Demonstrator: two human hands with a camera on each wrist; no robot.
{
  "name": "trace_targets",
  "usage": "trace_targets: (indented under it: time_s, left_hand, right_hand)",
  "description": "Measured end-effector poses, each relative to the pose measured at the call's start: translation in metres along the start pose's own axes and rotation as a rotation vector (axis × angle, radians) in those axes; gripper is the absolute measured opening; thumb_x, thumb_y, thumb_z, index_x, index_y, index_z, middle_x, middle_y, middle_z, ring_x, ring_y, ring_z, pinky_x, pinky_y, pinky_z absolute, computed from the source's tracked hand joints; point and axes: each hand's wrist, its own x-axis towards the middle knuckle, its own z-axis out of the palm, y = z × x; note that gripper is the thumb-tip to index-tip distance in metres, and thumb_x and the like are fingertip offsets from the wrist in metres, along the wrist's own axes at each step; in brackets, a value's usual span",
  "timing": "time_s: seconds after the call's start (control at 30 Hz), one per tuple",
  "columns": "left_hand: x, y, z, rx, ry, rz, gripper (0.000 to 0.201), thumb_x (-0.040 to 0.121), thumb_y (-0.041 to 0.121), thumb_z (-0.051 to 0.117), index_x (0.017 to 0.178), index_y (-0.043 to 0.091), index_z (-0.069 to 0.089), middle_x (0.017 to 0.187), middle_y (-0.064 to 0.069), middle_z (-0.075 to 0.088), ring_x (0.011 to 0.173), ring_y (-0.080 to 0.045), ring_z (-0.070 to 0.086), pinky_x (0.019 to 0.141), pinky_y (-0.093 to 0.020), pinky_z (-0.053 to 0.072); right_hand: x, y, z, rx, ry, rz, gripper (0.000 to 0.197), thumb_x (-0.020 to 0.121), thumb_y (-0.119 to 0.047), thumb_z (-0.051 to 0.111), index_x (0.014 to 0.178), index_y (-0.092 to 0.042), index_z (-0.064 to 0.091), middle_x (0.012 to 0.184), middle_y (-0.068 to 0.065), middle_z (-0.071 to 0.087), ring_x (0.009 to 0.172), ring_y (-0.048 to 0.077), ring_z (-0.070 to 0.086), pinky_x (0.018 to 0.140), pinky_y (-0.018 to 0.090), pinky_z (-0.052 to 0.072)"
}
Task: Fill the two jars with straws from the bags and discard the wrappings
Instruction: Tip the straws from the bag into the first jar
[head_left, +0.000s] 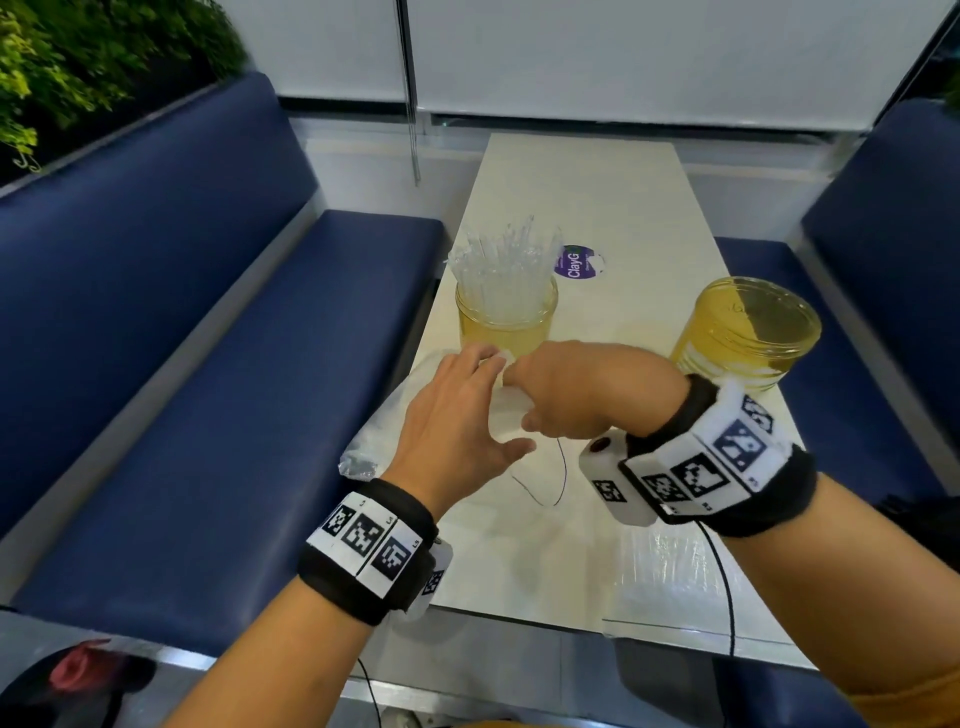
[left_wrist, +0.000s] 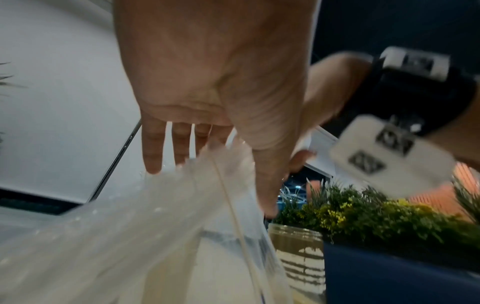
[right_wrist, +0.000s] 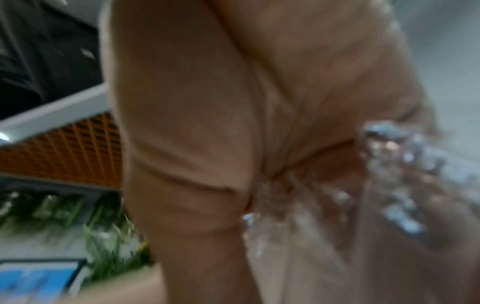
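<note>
Near edge of the pale table (head_left: 571, 566): a clear, full straw bag (head_left: 670, 577) lies flat at right. Mid-table, right hand (head_left: 587, 395) is fisted round the crumpled clear wrapping (head_left: 384, 421); left hand (head_left: 457, 421) hovers over it, fingers spread, gripping nothing. The film looks light, limp and slippery; best bunched at its neck. Beyond, left jar (head_left: 506, 317) is packed with straws (head_left: 501, 260); right jar (head_left: 748, 327) stands empty. Table smooth, narrow. Blue booth seats (head_left: 208, 415) flank it; white blinds (head_left: 623, 57) far.

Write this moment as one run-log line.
left jar: has straws | right jar: empty | right hand: grips plastic bag | left hand: open at bag
</note>
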Motion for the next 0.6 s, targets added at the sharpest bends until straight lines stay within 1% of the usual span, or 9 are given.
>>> trace_targets:
  time_s: [0.07, 0.13, 0.23, 0.3, 0.37, 0.4, 0.47, 0.53, 0.6]
  left_hand:
    - [0.001, 0.002, 0.0, -0.041, 0.081, -0.002, 0.065, 0.075, 0.064, 0.073, 0.128, 0.03, 0.057, 0.13, 0.017, 0.052, 0.11, -0.008, 0.053, 0.079, -0.025, 0.049]
    - [0.004, 0.005, -0.001, -0.071, 0.151, -0.014, 0.042, 0.082, 0.056, 0.069, 0.114, 0.029, 0.065, 0.112, 0.017, 0.059, 0.093, -0.01, 0.058, 0.064, -0.021, 0.041]
    - [0.009, 0.005, -0.004, -0.188, 0.217, -0.103, 0.022, 0.088, 0.044, 0.064, 0.1, 0.026, 0.07, 0.082, 0.015, 0.057, 0.071, -0.015, 0.057, 0.055, -0.02, 0.032]
    - [0.013, 0.0, -0.007, -0.317, 0.249, -0.17, 0.03, 0.087, 0.048, 0.059, 0.099, 0.023, 0.068, 0.069, 0.013, 0.053, 0.064, -0.016, 0.054, 0.056, -0.025, 0.036]
    - [0.017, -0.002, -0.013, -0.436, 0.269, -0.189, 0.032, 0.081, 0.05, 0.054, 0.088, 0.021, 0.065, 0.064, 0.012, 0.053, 0.058, -0.014, 0.054, 0.053, -0.026, 0.037]
    - [0.019, -0.002, -0.018, -0.476, 0.273, -0.185, 0.023, 0.08, 0.046, 0.054, 0.079, 0.024, 0.061, 0.061, 0.01, 0.052, 0.055, -0.013, 0.053, 0.05, -0.026, 0.037]
    - [0.02, 0.004, -0.026, -0.475, 0.271, -0.172, 0.014, 0.08, 0.035, 0.052, 0.068, 0.028, 0.052, 0.06, 0.008, 0.051, 0.055, -0.01, 0.053, 0.047, -0.026, 0.037]
    - [0.019, 0.005, -0.03, -0.556, 0.272, -0.175, 0.004, 0.08, 0.028, 0.061, 0.08, 0.026, 0.058, 0.07, 0.008, 0.06, 0.067, -0.009, 0.064, 0.051, -0.023, 0.046]
    - [0.013, 0.001, -0.032, -0.593, 0.213, -0.175, 0.038, 0.073, 0.03, 0.083, 0.104, 0.026, 0.062, 0.092, 0.013, 0.067, 0.082, -0.003, 0.067, 0.061, -0.015, 0.051]
  right_hand:
    - [-0.016, 0.0, -0.014, 0.046, 0.032, -0.029, 0.035, 0.099, -0.022, 0.058, 0.133, -0.013, 0.056, 0.118, 0.007, 0.068, 0.096, 0.022, 0.065, 0.069, 0.026, 0.043]
    - [-0.024, 0.003, -0.026, 0.181, 0.084, -0.036, 0.031, 0.092, -0.029, 0.067, 0.12, -0.016, 0.064, 0.09, 0.006, 0.076, 0.078, 0.021, 0.072, 0.056, 0.024, 0.047]
    - [-0.02, 0.012, -0.034, 0.526, 0.351, -0.08, 0.045, 0.078, -0.045, 0.08, 0.114, -0.022, 0.065, 0.07, 0.0, 0.073, 0.062, 0.015, 0.074, 0.056, 0.026, 0.058]
    - [-0.009, 0.018, -0.033, 0.687, 0.555, -0.133, 0.059, 0.068, -0.06, 0.082, 0.113, -0.024, 0.065, 0.078, -0.004, 0.072, 0.065, 0.01, 0.072, 0.066, 0.028, 0.061]
    - [0.004, 0.018, -0.025, 0.843, 0.612, -0.185, 0.069, 0.064, -0.064, 0.083, 0.117, -0.025, 0.064, 0.099, -0.004, 0.072, 0.086, 0.011, 0.07, 0.081, 0.031, 0.06]
    - [0.012, 0.014, -0.018, 0.922, 0.593, -0.227, 0.067, 0.066, -0.058, 0.085, 0.12, -0.023, 0.063, 0.107, -0.005, 0.071, 0.095, 0.009, 0.068, 0.086, 0.028, 0.059]
    - [0.031, 0.001, 0.001, 1.086, 0.566, -0.308, 0.048, 0.075, -0.039, 0.086, 0.114, -0.017, 0.069, 0.103, -0.01, 0.071, 0.094, 0.002, 0.068, 0.081, 0.019, 0.056]
    - [0.046, -0.012, 0.015, 1.21, 0.631, -0.337, 0.022, 0.085, -0.028, 0.08, 0.094, -0.01, 0.074, 0.083, -0.007, 0.073, 0.079, 0.004, 0.071, 0.071, 0.019, 0.055]
    - [0.051, -0.013, 0.013, 1.29, 0.702, -0.338, 0.022, 0.09, -0.023, 0.075, 0.087, -0.001, 0.074, 0.079, 0.003, 0.076, 0.076, 0.012, 0.073, 0.071, 0.025, 0.056]
